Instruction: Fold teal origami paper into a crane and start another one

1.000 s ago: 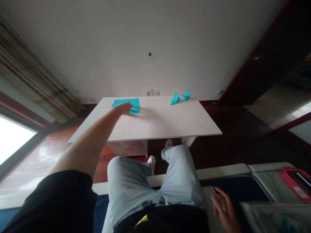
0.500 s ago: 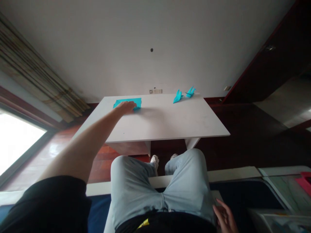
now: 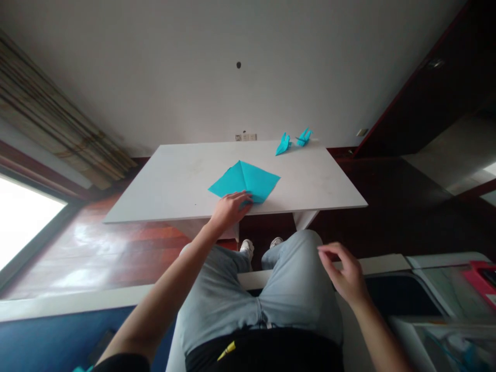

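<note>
A creased sheet of turquoise origami paper [image 3: 248, 178] lies on the white table, turned with one corner away from me. My left hand [image 3: 232, 206] is closed over its near edge, thumb and fingers on the paper; part of that edge is hidden beneath them. Above my right thigh, my right hand [image 3: 344, 268] is in the air with nothing in it. Its fingers are loosely curved, and a gap shows between thumb and index finger. Toward the table's far right stand two folded turquoise paper cranes [image 3: 284, 144].
The white table [image 3: 174, 181] stands against a wall with sockets [image 3: 246, 137]. A curtain [image 3: 65, 108] hangs at the left beside a window. At the lower right are a pink object [image 3: 480, 281] and a clear container [image 3: 445, 341], partly out of view.
My left hand has brought the paper from the table's far left toward its near middle, and the sheet has turned. My right hand has risen from beside my thigh.
</note>
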The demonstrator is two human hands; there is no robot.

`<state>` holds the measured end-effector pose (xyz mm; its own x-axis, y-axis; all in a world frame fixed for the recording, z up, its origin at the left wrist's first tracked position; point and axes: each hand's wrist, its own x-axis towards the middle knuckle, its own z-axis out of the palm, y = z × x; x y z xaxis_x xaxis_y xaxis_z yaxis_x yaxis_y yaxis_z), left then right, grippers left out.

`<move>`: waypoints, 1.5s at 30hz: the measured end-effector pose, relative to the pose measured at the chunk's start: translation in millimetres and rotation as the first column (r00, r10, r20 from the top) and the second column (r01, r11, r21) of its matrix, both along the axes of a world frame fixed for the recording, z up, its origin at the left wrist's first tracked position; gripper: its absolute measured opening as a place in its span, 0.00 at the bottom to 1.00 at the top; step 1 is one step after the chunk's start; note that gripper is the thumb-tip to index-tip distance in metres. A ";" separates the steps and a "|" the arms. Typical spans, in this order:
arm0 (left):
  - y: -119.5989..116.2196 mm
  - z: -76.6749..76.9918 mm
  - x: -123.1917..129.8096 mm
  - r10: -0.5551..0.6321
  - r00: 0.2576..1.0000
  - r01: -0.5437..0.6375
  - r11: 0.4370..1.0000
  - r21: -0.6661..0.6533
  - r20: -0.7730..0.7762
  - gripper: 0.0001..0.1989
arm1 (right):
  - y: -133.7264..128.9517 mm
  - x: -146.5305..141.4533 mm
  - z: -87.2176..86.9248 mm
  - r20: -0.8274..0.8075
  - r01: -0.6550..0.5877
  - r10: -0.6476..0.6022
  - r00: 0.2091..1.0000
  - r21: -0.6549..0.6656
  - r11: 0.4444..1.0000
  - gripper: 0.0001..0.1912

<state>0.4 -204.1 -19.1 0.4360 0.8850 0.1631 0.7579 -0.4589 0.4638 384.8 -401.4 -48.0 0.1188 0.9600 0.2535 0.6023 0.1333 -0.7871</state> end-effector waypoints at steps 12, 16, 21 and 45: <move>-23.8 0.3 1.6 -0.055 0.998 0.056 0.998 -0.016 0.034 0.33 | 196.2 -65.4 30.5 0.350 -0.515 0.515 0.783 -0.101 0.851 0.27; -2.9 9.4 -35.6 -0.021 1.000 0.021 1.000 -0.018 -0.015 0.44 | 201.7 -57.9 26.8 0.407 -0.527 0.529 0.745 -0.128 0.840 0.27; 1.2 10.0 -49.8 -0.028 0.998 0.028 1.000 -0.008 -0.047 0.48 | 212.1 -52.5 28.8 0.441 -0.528 0.525 0.728 -0.128 0.840 0.30; 25.0 4.7 -57.0 -0.084 0.986 0.071 0.993 -0.094 -0.142 0.54 | 222.5 -50.1 36.9 0.256 -0.559 0.578 0.775 -0.150 0.815 0.20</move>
